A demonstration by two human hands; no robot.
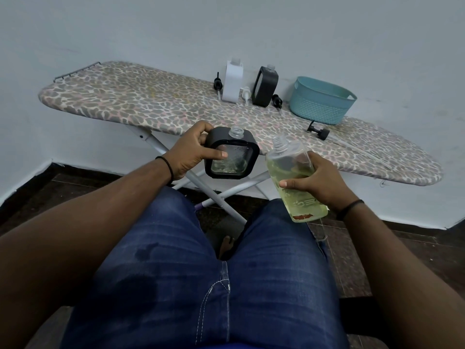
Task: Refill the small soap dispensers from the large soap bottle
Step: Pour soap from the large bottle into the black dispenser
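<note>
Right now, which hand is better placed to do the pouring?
Right. The right hand grips the big open bottle, neck angled toward the black dispenser that the left hand holds.

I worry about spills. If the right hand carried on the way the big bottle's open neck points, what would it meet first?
Likely the black dispenser in the left hand. The large soap bottle, held by the right hand, leans its neck up-left toward that dispenser's right edge. Depth is unclear; it might pass behind, reaching the ironing board.

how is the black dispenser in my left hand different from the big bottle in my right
The black dispenser is squat with a dark frame; the large soap bottle is taller and fully clear. The dispenser holds little soap; the bottle holds plenty of yellow liquid. Both are uncapped and held off the board.
</note>
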